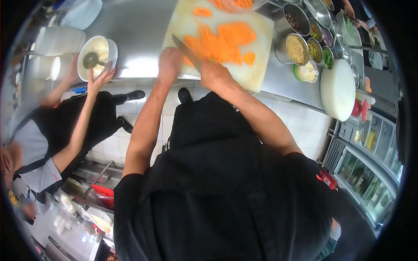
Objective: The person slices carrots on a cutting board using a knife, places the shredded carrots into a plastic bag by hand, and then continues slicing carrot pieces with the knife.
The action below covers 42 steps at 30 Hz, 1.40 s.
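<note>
In the head view, my right hand [216, 77] is wrapped round the handle of a kitchen knife [187, 53]. Its blade slants up and left over the near left part of a pale cutting board [257, 74]. My left hand [171, 64] is at the board's left edge, left of the blade. It looks curled, but motion blur smears its fingers. Beyond the blade lies a pile of orange carrot shreds [217, 48], with a flat spread of carrot slices [237, 34] to its right. Small carrot pieces [249, 58] lie apart from the pile.
At left, a co-worker's hands [101, 81] hold a white bowl [98, 48] with a ladle in it. Stacked bowls [61, 41] stand beyond. On the right are metal containers of cut ingredients [297, 48] and a round white block [338, 89]. A glass-door fridge [365, 174] stands lower right.
</note>
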Motion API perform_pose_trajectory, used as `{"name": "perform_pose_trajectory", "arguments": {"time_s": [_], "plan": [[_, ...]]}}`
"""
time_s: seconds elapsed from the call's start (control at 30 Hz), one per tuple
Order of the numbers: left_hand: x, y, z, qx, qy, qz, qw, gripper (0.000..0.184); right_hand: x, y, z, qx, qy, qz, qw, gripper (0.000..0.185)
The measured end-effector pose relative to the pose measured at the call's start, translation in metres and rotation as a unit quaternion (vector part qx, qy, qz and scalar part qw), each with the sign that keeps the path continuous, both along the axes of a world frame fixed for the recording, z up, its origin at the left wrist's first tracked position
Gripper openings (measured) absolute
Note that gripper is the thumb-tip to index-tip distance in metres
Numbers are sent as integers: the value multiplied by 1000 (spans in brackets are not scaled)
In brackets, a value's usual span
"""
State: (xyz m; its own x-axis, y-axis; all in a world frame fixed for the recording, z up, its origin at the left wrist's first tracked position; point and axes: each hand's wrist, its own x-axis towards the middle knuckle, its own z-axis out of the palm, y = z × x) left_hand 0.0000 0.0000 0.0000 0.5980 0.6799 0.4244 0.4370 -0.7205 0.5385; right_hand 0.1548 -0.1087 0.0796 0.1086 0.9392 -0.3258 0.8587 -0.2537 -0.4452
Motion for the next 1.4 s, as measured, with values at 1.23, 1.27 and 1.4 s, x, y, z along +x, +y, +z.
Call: {"name": "perform_pose_trajectory", "arguments": {"time_s": [1.23,1.27,1.4], "plan": [[0,0,-14,26,-33,21,999,10,6,-10,45,38,4,18,999,19],[0,1,-15,25,-26,26,999,9,5,-11,53,9,13,24,1000,20],[1,-1,-12,34,-56,21,998,9,3,-10,53,-19,14,26,999,19]]}}
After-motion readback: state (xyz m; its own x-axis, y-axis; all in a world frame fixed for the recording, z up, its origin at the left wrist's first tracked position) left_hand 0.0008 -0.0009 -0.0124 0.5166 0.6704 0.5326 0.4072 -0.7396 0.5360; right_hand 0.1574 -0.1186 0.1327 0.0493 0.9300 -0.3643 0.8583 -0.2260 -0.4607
